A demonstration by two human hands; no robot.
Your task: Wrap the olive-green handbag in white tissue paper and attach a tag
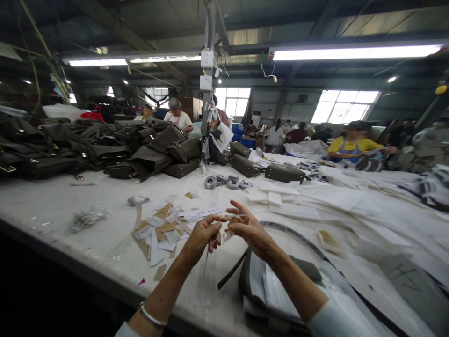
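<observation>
Both hands are raised over the table, fingertips close together. Pinched in my left hand (202, 234) is a thin pale string (206, 263), whose end hangs below the fingers. My right hand (253, 234) grips a small tan paper tag (232, 221) between thumb and fingers, with the index finger lifted. Part of the tag is hidden by the fingers. Beneath my right forearm lies a dark grey bag (248, 276) with white wrapping inside and a long strap (298, 229). Left of my hands, tan and white tags in clear little packets form a loose pile (163, 229).
Dark bags (150, 157) are heaped at the back left. Rolled grey straps (233, 183) lie ahead, near a post (206, 103). A heap of small clear pieces (89, 218) sits at left. White sheets (336, 201) cover the right side. A co-worker in yellow (351, 144) works across the table.
</observation>
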